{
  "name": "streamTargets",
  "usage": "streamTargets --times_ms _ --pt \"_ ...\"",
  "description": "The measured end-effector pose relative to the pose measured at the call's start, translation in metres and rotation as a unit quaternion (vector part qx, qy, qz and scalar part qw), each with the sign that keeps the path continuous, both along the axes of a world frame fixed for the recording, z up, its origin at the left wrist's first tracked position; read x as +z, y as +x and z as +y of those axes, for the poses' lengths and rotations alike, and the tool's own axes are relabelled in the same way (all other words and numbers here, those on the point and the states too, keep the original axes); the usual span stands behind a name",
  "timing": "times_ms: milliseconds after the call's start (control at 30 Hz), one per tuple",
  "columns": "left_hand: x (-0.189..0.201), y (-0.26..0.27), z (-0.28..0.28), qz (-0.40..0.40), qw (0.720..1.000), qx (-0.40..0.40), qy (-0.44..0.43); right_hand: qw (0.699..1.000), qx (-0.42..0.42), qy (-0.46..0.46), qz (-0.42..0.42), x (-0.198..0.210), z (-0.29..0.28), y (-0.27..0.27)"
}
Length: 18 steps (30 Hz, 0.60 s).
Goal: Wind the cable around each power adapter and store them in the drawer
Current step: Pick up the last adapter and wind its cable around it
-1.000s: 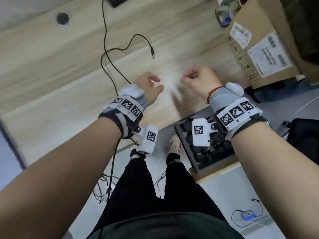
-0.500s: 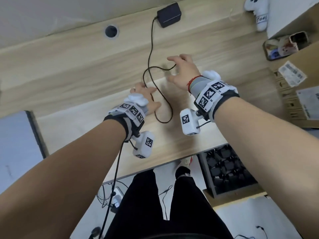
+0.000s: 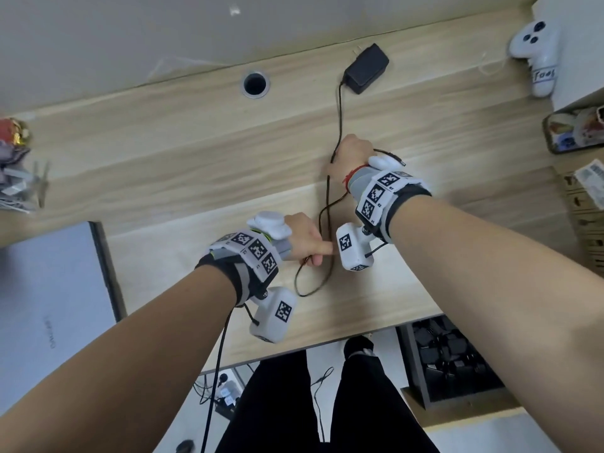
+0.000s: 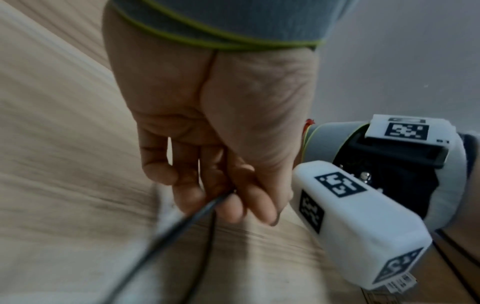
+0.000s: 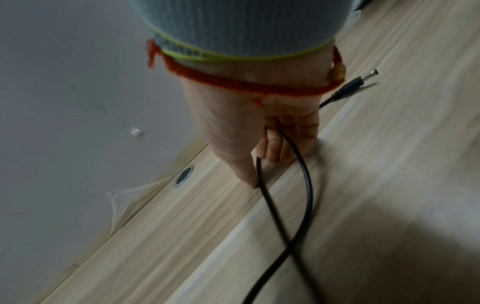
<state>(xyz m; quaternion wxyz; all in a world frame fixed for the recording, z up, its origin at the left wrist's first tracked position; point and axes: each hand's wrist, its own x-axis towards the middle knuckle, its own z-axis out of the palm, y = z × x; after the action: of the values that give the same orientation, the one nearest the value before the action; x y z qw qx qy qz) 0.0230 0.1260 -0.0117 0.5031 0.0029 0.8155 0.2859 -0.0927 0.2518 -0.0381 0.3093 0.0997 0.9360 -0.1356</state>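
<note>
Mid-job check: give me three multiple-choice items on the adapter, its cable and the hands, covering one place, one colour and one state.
1. Where is the black rectangular power adapter?
A. far side of the wooden desk
B. in the drawer
C. in the left hand

2. What colour is the thin cable?
A. white
B. black
C. red

3. What is the right hand doing?
A. resting flat
B. gripping the adapter
C. holding the cable near its barrel plug

Key: 1 A, it lies by the wall; 2 B, black in every view; 3 C, fingers curl round the cable; the left hand pinches it too.
</note>
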Motion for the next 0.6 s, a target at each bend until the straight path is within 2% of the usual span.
streamTargets --times_ms 67,233,367,467,600 --pt "-0.002 0.0 -0.007 0.005 1.0 0.029 -0.01 0.999 0.03 0.018 -0.003 0.003 -0.002 0.0" --pt "-0.019 -0.017 -0.023 0.132 0.974 0.181 -0.038 0.989 0.121 0.072 -0.042 0.01 0.008 0.019" --pt "-0.019 -0.035 -0.019 0.133 0.948 0.288 -0.019 0.967 0.226 0.077 -0.094 0.017 0.024 0.046" --pt "-0.024 -0.045 -0.01 0.149 0.941 0.303 -0.039 0.956 0.26 0.086 -0.104 0.017 0.039 0.065" --pt "-0.025 -0.048 0.006 0.178 0.939 0.275 -0.104 0.968 0.228 0.054 -0.095 0.012 0.056 0.076"
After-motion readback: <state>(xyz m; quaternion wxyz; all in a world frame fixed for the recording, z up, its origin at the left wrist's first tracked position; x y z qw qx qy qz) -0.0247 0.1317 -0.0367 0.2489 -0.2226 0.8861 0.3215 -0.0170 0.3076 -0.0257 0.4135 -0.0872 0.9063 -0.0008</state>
